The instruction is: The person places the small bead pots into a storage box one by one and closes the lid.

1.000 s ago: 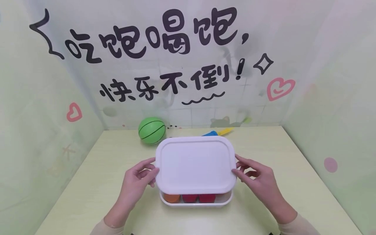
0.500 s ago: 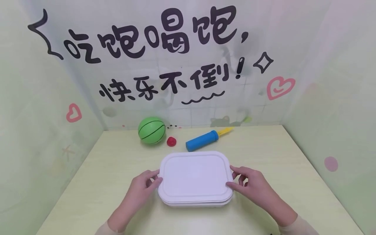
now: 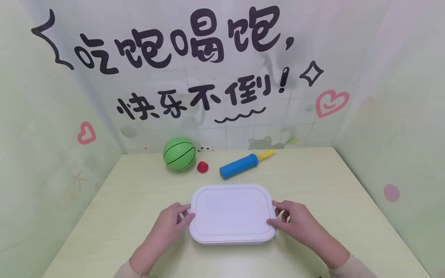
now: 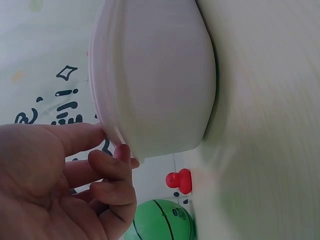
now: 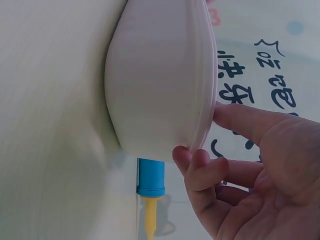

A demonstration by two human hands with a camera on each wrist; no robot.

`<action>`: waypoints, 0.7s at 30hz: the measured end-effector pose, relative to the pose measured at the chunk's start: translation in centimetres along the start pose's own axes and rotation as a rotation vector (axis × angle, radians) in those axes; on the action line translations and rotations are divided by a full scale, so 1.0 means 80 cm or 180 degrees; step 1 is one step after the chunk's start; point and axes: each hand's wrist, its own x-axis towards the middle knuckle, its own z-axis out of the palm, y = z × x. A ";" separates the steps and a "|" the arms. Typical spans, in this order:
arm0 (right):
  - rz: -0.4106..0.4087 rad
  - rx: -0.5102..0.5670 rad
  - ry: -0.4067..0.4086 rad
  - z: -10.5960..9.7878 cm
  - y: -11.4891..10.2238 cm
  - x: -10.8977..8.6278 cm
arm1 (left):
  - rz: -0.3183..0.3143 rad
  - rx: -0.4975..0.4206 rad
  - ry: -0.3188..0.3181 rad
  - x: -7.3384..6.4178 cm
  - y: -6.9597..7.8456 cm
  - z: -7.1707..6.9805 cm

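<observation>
A white rectangular lid with rounded corners lies level on a white box, covering its contents. My left hand pinches the lid's left edge, thumb on top and fingers at the rim. At the opposite edge, my right hand pinches the lid in the same way. In the left wrist view the left fingers touch the rim just above the box wall. From the right wrist, the right thumb is seen on the lid's top edge with fingertips beneath the rim. The box stands on the table.
Behind the box lie a green ball with black lines, a small red duck-like toy and a blue hand pump with a yellow nozzle. The pale table is bordered by printed walls at the back and both sides.
Both hands have lowered the lid from a tilted position above the box onto its top. The orange and red things inside are now covered, while the red toy and whole pump have come into view.
</observation>
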 end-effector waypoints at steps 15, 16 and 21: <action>0.0114 0.0042 -0.0191 0.002 -0.003 -0.001 | -0.0292 -0.0538 -0.0198 0.002 -0.010 -0.005; 0.0140 0.0050 -0.0189 0.003 -0.003 -0.001 | -0.0321 -0.0621 -0.0226 0.002 -0.012 -0.005; 0.0204 0.0073 -0.0139 0.004 -0.005 -0.001 | -0.0375 -0.0854 -0.0306 0.006 -0.021 -0.004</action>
